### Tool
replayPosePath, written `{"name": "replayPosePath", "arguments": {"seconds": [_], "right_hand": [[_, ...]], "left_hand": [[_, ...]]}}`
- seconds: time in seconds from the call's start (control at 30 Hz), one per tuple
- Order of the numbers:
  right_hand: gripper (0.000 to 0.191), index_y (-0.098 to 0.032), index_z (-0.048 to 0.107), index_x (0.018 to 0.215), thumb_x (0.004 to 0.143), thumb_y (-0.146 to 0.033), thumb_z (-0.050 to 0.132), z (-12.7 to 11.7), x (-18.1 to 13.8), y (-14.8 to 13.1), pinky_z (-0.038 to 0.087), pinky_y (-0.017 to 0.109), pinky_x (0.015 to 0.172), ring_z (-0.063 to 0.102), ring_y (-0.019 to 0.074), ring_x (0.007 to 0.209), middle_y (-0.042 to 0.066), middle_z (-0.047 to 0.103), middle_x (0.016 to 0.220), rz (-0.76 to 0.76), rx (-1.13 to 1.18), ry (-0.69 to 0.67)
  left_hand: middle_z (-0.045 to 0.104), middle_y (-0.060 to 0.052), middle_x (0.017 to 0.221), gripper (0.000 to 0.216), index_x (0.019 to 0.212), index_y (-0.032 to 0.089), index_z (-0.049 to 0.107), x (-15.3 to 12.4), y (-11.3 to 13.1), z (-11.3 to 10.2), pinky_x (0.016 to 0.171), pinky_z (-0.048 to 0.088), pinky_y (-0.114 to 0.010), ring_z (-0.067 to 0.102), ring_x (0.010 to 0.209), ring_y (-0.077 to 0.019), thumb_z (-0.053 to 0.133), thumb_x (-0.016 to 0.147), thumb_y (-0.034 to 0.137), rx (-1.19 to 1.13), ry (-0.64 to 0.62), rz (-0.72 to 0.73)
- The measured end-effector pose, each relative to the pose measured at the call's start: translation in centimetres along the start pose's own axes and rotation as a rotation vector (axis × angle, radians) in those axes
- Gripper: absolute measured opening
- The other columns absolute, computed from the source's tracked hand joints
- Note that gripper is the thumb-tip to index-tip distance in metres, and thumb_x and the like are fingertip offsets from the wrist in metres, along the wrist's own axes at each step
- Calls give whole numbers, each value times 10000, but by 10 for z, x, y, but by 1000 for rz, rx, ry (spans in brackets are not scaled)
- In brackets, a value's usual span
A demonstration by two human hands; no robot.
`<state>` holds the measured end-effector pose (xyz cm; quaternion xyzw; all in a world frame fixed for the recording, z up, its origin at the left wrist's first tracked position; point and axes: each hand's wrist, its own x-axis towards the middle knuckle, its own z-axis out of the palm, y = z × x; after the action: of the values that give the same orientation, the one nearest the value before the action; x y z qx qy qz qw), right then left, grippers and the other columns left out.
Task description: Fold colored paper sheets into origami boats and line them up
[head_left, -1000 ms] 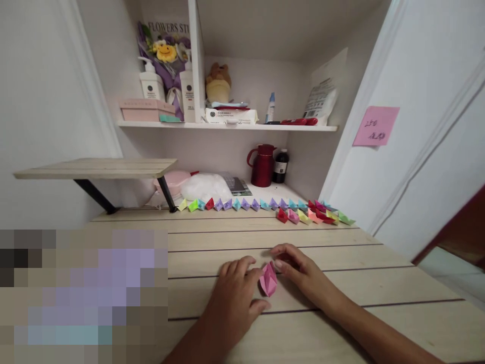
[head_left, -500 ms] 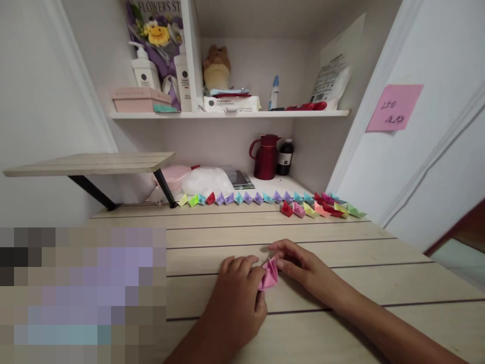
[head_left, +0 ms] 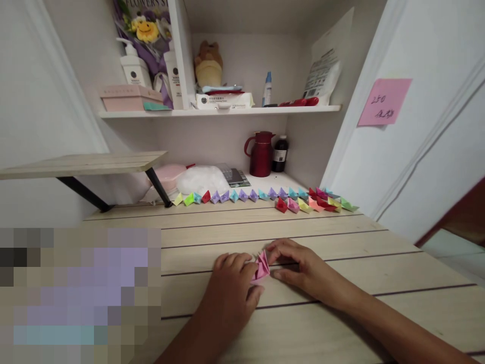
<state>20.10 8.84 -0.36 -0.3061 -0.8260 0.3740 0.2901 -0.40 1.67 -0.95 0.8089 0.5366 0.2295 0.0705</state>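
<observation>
Pink paper boat (head_left: pixel 262 267), creased and peaked, touches left fingers (head_left: pixel 248 272), their grip unclear, beside parted right fingers (head_left: pixel 286 275).

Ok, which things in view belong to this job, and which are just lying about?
Apparently in the job:
pink folded-paper boat, between left hand and right hand
multicoloured folded-paper boats in rows

Lying about:
shiny dark-red jug
dark white-labelled bottle
square pink paper note

Left hand (head_left: pixel 235 283) against left end of pink paper boat (head_left: pixel 262 268) on slatted table (head_left: pixel 295 331). Right hand (head_left: pixel 299 264) just beside opposite end. Multicoloured paper boats (head_left: pixel 243 195) lined along far edge. Red jug (head_left: pixel 260 155) beside dark bottle (head_left: pixel 280 154).
</observation>
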Motion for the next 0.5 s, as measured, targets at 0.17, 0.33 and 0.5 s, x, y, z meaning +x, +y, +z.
{"name": "replayPosePath", "arguments": {"seconds": [0.17,0.33,0.5], "right_hand": [[263,-255,587,998,761,-146,624,2,-1,-4,485,368,908,563,234,1072,71,529,1242,-15,-60,65],[424,-263,560,1137,739,-135,635,1,-1,0,384,417,1048,425,271,1276,86,473,1321,-75,-184,56],[270,-253,556,982,747,-147,637,-1,1,-1,443,403,955,539,255,1127,62,583,1179,-52,-242,40]], "left_hand": [[596,-51,1235,286,1126,261,615,1,1,-1,1024,334,-465,512,1128,-246,613,842,236,23,-7,0],[601,-46,1233,296,1147,294,627,2,-1,1,1012,351,-464,524,1122,-239,578,867,211,46,9,5],[616,-43,1214,287,1123,290,643,2,-2,3,1004,365,-461,542,1099,-236,581,861,191,58,22,-10]]}}
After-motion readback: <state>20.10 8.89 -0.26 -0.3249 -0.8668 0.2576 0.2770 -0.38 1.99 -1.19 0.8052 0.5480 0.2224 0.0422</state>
